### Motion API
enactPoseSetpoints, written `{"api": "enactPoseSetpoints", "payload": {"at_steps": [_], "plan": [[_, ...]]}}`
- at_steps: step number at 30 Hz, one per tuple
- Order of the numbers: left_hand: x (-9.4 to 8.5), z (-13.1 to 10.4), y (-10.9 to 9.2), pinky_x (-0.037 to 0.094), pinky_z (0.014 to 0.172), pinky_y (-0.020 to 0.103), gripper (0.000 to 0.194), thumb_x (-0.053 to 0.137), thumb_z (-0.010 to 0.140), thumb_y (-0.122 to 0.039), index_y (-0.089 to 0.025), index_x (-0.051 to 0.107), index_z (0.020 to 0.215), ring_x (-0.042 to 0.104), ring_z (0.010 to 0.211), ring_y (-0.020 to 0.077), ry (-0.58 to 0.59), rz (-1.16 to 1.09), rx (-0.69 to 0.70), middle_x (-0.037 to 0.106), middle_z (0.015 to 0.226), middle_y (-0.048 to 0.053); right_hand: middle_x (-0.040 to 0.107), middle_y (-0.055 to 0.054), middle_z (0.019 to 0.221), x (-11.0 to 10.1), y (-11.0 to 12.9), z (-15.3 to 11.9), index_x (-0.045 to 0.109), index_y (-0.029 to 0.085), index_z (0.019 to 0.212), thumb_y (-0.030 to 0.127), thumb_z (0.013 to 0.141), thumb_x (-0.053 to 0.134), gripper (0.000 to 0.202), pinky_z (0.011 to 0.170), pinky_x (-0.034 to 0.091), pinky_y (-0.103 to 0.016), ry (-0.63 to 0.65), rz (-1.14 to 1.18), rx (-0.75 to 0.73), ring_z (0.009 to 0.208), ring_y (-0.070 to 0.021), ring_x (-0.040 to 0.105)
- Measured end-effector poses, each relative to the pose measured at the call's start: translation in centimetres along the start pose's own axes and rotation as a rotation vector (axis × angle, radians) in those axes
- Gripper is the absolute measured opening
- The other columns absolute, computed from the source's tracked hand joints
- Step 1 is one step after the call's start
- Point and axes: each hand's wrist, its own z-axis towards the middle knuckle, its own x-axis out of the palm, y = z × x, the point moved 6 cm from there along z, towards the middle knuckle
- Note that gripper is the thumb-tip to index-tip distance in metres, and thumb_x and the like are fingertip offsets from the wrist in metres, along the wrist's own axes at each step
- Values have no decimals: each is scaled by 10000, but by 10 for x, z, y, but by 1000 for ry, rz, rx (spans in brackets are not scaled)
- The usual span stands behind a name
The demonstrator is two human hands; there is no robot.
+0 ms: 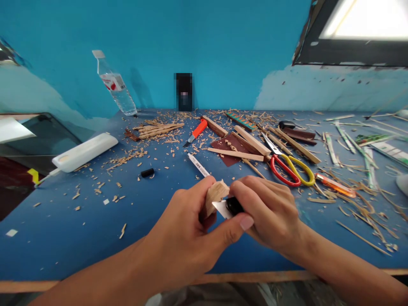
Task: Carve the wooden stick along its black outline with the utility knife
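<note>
Near the front of the blue table, my left hand [188, 229] is wrapped round a small block of pale wood [216, 194], whose upper end shows above the fingers. My right hand [270, 208] grips a knife [235, 205] with a black handle and a short bright blade. The blade lies against the near side of the wood. My left thumb reaches across, close to the knife handle and right fingers. Just beyond my hands lies a white marker pen [198, 165], its lower end hidden behind the left fingers. A black cap [147, 172] lies to its left.
Wood shavings cover much of the table [95, 229]. An orange cutter knife [196, 131], wooden sticks [251, 140], red-and-yellow scissors [288, 169] and an orange-handled tool [336, 185] lie beyond and to the right. A water bottle [116, 87] and a white lamp-like bar [85, 152] are left.
</note>
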Motion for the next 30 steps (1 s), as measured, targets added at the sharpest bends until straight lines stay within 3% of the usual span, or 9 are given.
{"api": "enactPoseSetpoints", "payload": {"at_steps": [5,11,17,22,27,30], "plan": [[-1,1,1,222,437,207,416,763,870,-327,-225,379,750,270,523,63,-19,16,50,350,609,-112,587,-27,745,2,-1,2,562,150,1087,170,1042,433,137,585,407,-284,22,-27,-12,628,-156,493],[0,0,-4,236,437,204,395,634,957,-461,-230,380,762,283,497,59,19,64,30,341,585,-110,551,-22,693,4,0,6,579,138,995,159,1043,397,189,558,407,-285,13,-99,-25,590,-156,490],[1,0,5,240,445,208,331,640,968,-437,-221,447,807,294,509,62,-58,59,19,357,585,-107,569,-18,702,12,-1,8,575,145,1000,148,1049,338,241,551,404,-280,14,-211,13,585,-156,514],[3,-1,12,216,401,172,387,626,976,-491,-210,439,785,256,487,43,-94,-59,-25,336,591,-103,580,-21,698,14,-1,10,564,159,998,145,1038,373,195,562,392,-305,-42,-321,33,590,-176,509],[10,2,18,233,338,149,421,587,971,-570,-225,427,791,247,371,27,-58,-338,-173,337,503,-128,628,-33,746,19,-3,10,555,159,1041,123,1029,419,141,592,397,-321,-79,-390,34,639,-190,538],[12,2,16,227,351,120,448,713,905,-525,-219,410,780,228,397,14,-46,-433,-177,328,514,-135,649,-56,816,19,-6,7,555,154,1074,113,1006,446,135,610,413,-319,-96,-295,50,686,-194,562]]}}
